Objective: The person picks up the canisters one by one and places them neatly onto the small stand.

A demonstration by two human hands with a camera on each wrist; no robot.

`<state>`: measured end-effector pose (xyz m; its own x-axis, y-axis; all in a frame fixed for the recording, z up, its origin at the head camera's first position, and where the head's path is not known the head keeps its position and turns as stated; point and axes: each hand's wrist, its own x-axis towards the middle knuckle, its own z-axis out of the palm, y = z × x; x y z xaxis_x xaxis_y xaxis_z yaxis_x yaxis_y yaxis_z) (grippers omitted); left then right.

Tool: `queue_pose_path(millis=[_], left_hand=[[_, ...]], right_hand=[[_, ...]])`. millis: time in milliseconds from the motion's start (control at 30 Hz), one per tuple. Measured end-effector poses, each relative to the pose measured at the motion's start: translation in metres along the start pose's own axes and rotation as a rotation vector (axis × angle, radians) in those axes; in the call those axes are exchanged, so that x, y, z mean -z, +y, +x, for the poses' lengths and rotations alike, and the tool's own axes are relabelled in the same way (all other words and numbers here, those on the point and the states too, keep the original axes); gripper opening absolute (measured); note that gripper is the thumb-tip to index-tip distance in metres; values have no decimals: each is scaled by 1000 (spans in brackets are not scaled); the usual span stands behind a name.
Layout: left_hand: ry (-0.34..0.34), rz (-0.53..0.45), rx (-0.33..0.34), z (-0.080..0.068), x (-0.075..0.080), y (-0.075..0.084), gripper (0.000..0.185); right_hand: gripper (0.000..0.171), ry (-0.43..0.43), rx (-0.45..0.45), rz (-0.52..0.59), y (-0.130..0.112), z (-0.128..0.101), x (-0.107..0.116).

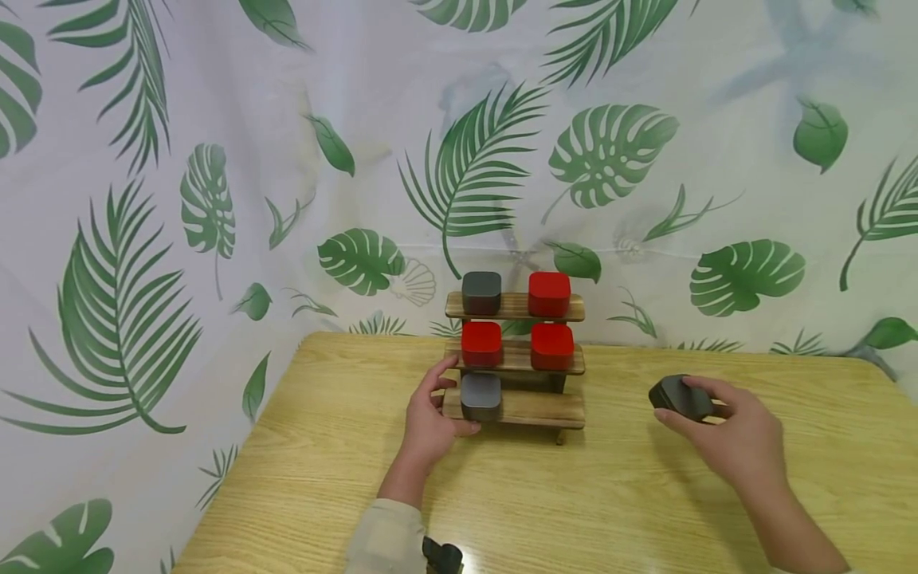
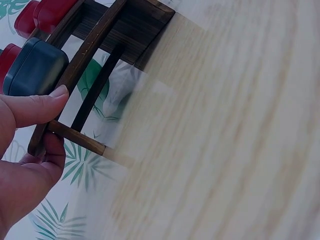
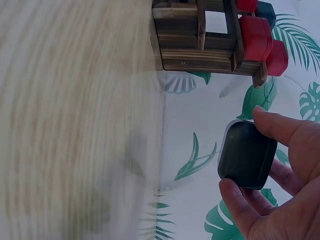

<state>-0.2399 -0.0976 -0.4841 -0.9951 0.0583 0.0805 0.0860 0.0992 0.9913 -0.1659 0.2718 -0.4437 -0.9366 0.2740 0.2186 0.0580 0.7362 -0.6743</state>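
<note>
A three-tier wooden stand holds small rounded boxes. Dark grey boxes sit at the left of the top tier and the bottom tier. Red boxes stand at the top right and on both sides of the middle tier. My left hand grips the bottom tier's left end, thumb in front beside the dark grey box. Off to the stand's right, above the table, my right hand holds another dark rounded box between thumb and fingers.
The stand is on a light wood-grain table, near its back edge. Behind the table hangs a white cloth printed with green leaves. A small black object shows by the left sleeve.
</note>
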Motion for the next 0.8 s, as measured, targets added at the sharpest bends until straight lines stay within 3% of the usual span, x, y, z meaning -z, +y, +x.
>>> queue_pose_path(millis=[233, 500, 800], left_hand=[[-12, -7, 7, -7, 0, 17, 101], [-1, -17, -9, 3, 1, -6, 106], [0, -5, -15, 4, 1, -8, 106]], right_hand=[[70, 23, 20, 13, -8, -5, -6], [70, 8, 35, 46, -21, -8, -16], [69, -2, 47, 73, -36, -7, -24]])
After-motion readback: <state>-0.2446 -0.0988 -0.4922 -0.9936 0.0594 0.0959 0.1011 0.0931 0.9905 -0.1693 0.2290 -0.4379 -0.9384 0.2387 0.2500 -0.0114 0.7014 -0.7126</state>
